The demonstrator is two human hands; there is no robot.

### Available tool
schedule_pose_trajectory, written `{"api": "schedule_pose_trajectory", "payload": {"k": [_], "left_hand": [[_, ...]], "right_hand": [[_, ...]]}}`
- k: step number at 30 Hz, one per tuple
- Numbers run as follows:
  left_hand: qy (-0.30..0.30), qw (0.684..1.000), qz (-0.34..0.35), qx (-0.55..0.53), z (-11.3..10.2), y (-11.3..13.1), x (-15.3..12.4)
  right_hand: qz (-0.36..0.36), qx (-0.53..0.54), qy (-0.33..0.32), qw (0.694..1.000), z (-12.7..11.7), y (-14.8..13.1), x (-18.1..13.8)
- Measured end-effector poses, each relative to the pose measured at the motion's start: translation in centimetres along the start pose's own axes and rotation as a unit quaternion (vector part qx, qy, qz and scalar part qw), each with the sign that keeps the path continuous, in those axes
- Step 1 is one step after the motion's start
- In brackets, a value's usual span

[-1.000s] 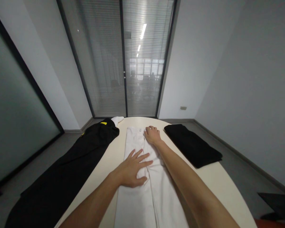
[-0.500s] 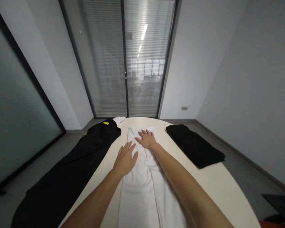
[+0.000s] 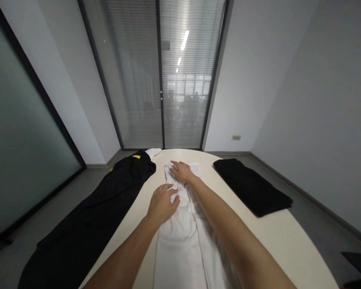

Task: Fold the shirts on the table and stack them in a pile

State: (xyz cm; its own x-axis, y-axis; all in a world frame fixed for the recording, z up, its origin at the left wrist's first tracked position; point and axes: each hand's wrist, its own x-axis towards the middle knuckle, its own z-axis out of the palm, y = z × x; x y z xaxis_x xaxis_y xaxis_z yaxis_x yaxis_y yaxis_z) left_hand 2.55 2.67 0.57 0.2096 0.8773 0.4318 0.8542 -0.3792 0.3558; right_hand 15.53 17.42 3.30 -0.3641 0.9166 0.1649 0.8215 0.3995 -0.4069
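Observation:
White trousers [image 3: 180, 249] lie lengthwise on the pale table, their two legs side by side and the far ends near the table's back edge. My left hand [image 3: 163, 202] rests on the left edge of the cloth, fingers bent and apart. Farther off, my right hand [image 3: 181, 171] lies over the far end of the trousers, fingers spread toward the left. Small wrinkles show in the fabric between both hands. Neither hand visibly grips the cloth. My right forearm covers part of the right leg.
Black clothing [image 3: 99, 212] with yellow patches lies along the table's left side, a white piece of cloth [image 3: 153, 152] at its far end. A folded black garment [image 3: 252, 186] sits on the right. The rounded table [image 3: 291, 245] faces a glass partition [image 3: 186, 116] with blinds.
My right hand has shifted left across the far end of the trousers. The fingers of my left hand have bent more, and the cloth between the hands looks more wrinkled.

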Motion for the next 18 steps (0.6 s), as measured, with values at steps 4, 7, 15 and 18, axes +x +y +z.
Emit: {"api": "schedule_pose_trajectory", "payload": {"k": [4,7,15,18], "left_hand": [[0.009,1.0,0.001,-0.007,-0.2,0.0,0.2],[0.015,1.0,-0.004,-0.008,-0.4,0.1,0.2],[0.014,1.0,-0.014,-0.004,-0.3,0.2,0.1],[0.017,1.0,-0.018,0.004,-0.2,0.2,0.0]], "right_hand": [[0.023,0.014,0.004,1.0,0.7,-0.8,1.4],[0.051,0.037,0.008,0.998,1.0,-0.9,1.9],[0.064,0.15,0.04,0.986,1.3,0.2,3.1],[0.073,0.187,0.07,0.977,1.2,0.2,4.0]]}}
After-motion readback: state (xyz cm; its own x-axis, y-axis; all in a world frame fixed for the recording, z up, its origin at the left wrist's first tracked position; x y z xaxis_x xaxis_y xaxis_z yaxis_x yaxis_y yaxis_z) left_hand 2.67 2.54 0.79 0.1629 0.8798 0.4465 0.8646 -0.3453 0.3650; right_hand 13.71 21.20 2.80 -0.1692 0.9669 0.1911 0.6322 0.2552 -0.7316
